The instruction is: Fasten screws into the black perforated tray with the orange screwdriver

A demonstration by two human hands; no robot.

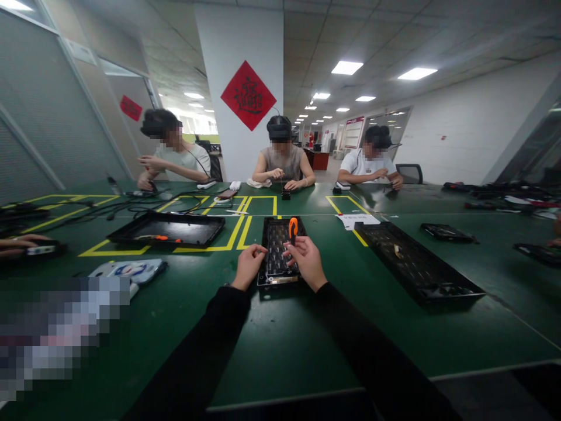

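Note:
Directly before me on the green table lies a narrow black tray [274, 242] with rows of small light marks or slots across its floor. A pale metallic strip [283, 280] sits at its near end. My left hand [249, 266] is closed, thumb and fingers pinched at the tray's left rim. Over the tray's right side, my right hand [308, 260] grips an orange-and-black hand tool [293, 229], its rounded orange end pointing up. The tool's lower part is hidden by my fingers, so its exact kind is unclear.
A wide black tray [193, 231] with orange-handled items stands left. A long black tray [421, 269] holding a small pale piece lies right, near white paper [357, 221]. Cables [175, 202] cross the far left. Three people wearing headsets sit opposite; other hands show at both sides.

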